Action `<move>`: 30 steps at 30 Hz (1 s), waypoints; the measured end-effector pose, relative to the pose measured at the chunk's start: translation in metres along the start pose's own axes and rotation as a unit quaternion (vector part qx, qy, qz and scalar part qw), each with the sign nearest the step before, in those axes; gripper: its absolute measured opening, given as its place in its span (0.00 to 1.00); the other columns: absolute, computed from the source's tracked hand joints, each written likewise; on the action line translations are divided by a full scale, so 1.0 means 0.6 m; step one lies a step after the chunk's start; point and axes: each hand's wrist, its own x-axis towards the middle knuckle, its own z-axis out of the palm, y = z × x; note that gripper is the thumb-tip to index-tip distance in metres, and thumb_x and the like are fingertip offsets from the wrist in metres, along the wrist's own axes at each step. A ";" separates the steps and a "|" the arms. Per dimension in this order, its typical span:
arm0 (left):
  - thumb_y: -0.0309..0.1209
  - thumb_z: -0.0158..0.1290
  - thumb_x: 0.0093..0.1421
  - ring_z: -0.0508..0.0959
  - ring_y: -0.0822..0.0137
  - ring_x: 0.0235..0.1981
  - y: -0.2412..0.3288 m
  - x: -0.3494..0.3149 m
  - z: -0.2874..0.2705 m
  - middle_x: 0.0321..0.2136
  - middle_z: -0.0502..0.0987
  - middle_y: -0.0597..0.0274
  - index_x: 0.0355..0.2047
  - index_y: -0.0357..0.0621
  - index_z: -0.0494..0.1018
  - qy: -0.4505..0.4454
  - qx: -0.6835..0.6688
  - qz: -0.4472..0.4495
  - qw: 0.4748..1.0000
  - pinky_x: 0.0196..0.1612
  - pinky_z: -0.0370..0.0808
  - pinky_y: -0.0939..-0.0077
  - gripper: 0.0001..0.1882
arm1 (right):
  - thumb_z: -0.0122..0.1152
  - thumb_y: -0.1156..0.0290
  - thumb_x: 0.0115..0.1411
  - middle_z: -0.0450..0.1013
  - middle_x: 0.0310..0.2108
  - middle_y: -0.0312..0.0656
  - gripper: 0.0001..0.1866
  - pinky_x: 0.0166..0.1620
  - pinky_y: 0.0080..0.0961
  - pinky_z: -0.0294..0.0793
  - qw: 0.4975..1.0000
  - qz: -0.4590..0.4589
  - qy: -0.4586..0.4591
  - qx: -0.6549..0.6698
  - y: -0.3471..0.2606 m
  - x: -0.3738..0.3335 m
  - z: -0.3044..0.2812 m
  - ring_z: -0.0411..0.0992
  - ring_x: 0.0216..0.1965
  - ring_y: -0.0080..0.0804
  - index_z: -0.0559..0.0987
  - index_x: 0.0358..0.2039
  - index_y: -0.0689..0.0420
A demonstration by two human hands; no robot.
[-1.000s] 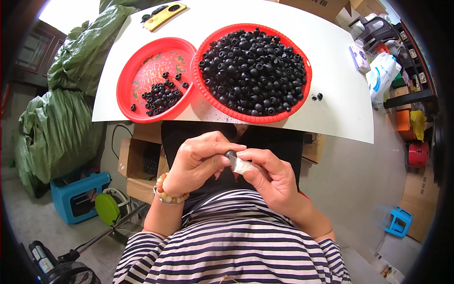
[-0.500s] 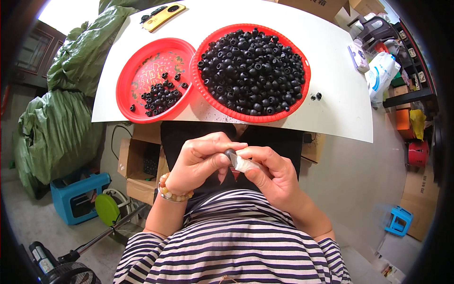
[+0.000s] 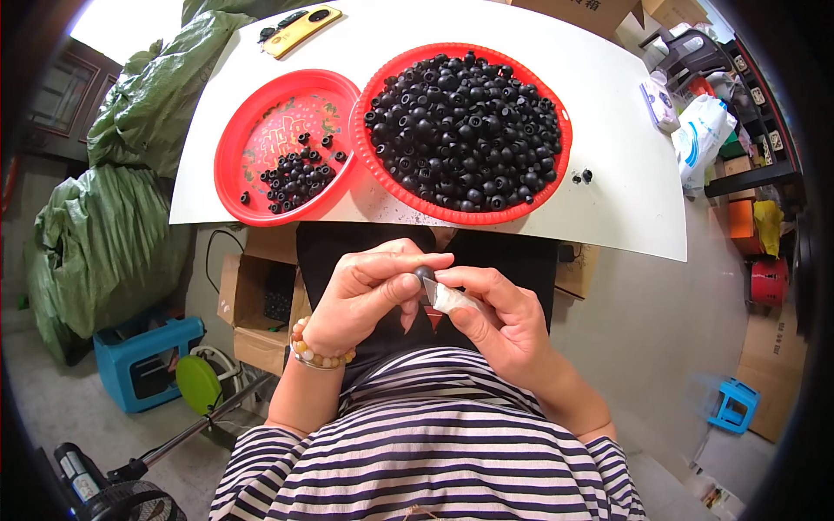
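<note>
Left hand [image 3: 375, 282]: nearly closed, thumb and fingers pinching a small black ball [image 3: 424, 273], partly covered by fingertips. Right hand [image 3: 504, 321]: curled around the white wrapping [image 3: 453, 300] of a blade [image 3: 430, 288]; rear end hidden, blade-ball contact unclear. Both before desk [image 3: 627, 195] edge. Red basin [image 3: 466, 217] heaped with black pieces [image 3: 469, 130], lower layers hidden.

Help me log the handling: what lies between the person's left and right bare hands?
The head view shows a small round black piece and a flat grey blade with a white wrapping between the left hand and right hand.
</note>
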 end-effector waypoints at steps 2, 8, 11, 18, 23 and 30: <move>0.29 0.48 0.59 0.69 0.79 0.20 0.001 0.000 0.000 0.27 0.67 0.63 0.43 0.30 0.71 0.001 0.016 0.001 1.000 0.20 0.70 0.89 0.15 | 0.53 0.72 0.58 0.73 0.34 0.42 0.13 0.38 0.18 0.69 1.000 0.004 0.001 -0.002 0.001 0.000 -0.001 0.72 0.34 0.23 0.71 0.43 0.60; 0.28 0.48 0.59 0.69 0.79 0.20 0.003 0.003 -0.002 0.27 0.67 0.63 0.43 0.31 0.72 0.006 0.108 0.018 0.994 0.19 0.70 0.90 0.14 | 0.52 0.72 0.59 0.73 0.33 0.42 0.12 0.38 0.17 0.69 1.000 0.006 0.009 -0.001 0.006 0.004 0.000 0.71 0.34 0.23 0.71 0.43 0.60; 0.23 0.45 0.59 0.70 0.81 0.19 0.000 0.001 0.000 0.26 0.67 0.65 0.45 0.38 0.72 0.013 0.112 0.018 0.993 0.22 0.68 0.90 0.13 | 0.51 0.70 0.60 0.72 0.32 0.40 0.12 0.37 0.16 0.67 1.000 0.021 0.011 0.006 0.006 0.006 0.000 0.70 0.33 0.21 0.71 0.44 0.60; 0.26 0.46 0.59 0.70 0.79 0.19 -0.005 0.002 -0.001 0.27 0.66 0.65 0.45 0.37 0.72 0.026 0.020 -0.010 0.999 0.22 0.68 0.89 0.13 | 0.46 0.62 0.63 0.61 0.22 0.28 0.17 0.26 0.10 0.55 0.982 0.081 0.031 0.170 0.007 0.008 -0.009 0.57 0.23 0.11 0.66 0.47 0.59; 0.26 0.47 0.59 0.70 0.79 0.19 -0.006 0.004 0.009 0.27 0.66 0.65 0.44 0.37 0.72 0.015 0.020 -0.027 0.999 0.22 0.69 0.88 0.13 | 0.54 0.68 0.59 0.67 0.26 0.32 0.21 0.33 0.11 0.62 0.965 0.069 0.061 0.247 0.020 0.023 0.003 0.64 0.29 0.13 0.61 0.50 0.61; 0.28 0.48 0.59 0.69 0.76 0.20 -0.017 0.003 0.017 0.26 0.66 0.62 0.40 0.33 0.73 0.030 0.021 -0.014 0.999 0.20 0.70 0.85 0.12 | 0.55 0.71 0.58 0.70 0.27 0.36 0.23 0.36 0.13 0.65 0.970 0.069 0.064 0.223 0.035 0.039 0.009 0.67 0.31 0.15 0.60 0.51 0.62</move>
